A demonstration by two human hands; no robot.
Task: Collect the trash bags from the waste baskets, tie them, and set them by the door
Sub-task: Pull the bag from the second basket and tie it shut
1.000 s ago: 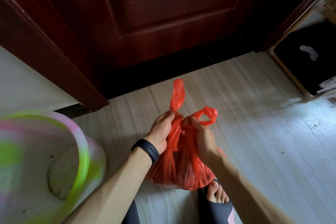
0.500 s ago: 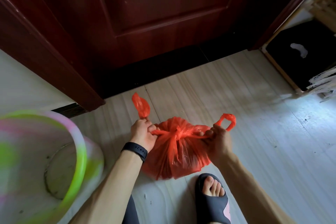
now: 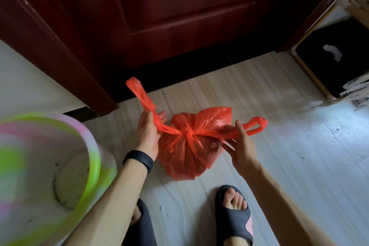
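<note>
A full red plastic trash bag sits on the pale floor just in front of the dark red wooden door. Its two handles are crossed into a knot at the top. My left hand, with a black band on the wrist, holds the left handle, which sticks up and to the left. My right hand holds the right handle, whose loop pokes out to the right. An empty waste basket with a green and pink rim lies tilted at the lower left.
My two feet in dark slippers stand just behind the bag. A black box with a pale wooden frame stands at the right beside the door frame. A white wall is at the left.
The handles were first bunched together above the bag. My hands then pulled them apart sideways and drew the knot tight. Now my fingers have loosened and the bag sits lower on the floor.
</note>
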